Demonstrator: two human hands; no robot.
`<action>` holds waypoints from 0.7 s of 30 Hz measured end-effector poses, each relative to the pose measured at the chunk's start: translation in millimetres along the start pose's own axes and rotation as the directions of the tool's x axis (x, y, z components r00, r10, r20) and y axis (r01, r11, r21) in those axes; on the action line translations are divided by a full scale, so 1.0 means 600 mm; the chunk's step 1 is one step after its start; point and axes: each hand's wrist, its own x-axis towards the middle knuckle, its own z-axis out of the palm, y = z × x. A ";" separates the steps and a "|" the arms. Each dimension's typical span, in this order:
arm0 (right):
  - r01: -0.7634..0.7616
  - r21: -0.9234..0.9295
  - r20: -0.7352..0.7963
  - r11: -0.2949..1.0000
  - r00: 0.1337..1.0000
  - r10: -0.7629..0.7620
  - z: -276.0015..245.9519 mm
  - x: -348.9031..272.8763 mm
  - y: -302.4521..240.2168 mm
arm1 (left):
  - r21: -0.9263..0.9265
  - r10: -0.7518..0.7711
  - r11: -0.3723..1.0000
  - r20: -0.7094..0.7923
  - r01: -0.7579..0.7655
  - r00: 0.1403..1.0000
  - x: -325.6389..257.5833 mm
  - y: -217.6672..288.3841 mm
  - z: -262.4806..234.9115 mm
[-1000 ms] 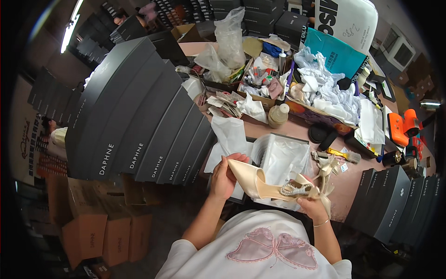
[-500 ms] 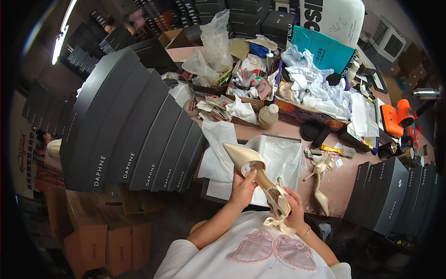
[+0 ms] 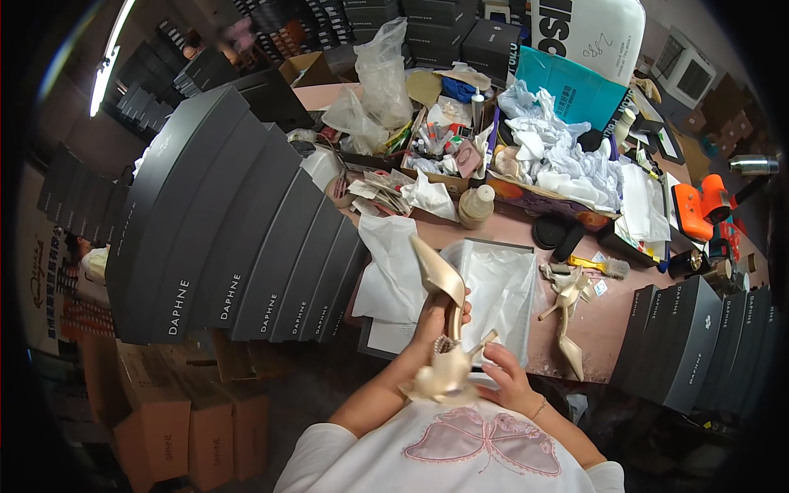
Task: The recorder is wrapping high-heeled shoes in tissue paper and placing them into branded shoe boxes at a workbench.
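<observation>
Cluttered pinkish table (image 3: 610,337) | dark shoebox stacks (image 3: 191,238) | hands: left (image 3: 431,327) clasping cream shoe (image 3: 444,279), right (image 3: 511,388) part-spread by heel (image 3: 486,340)

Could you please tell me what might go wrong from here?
The beige shoe could slip, as the left hand appears to hold it only around its narrow middle. Its bow, close to the white shirt, might snag on the fabric. The other shoe lies on the table with its toe near the edge, so a stray arm could knock it off.
</observation>
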 end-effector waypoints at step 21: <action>-0.362 0.073 0.001 0.929 0.932 0.362 -0.013 0.003 -0.014 | -0.320 -0.365 0.819 0.349 0.476 0.863 0.021 -0.002 -0.013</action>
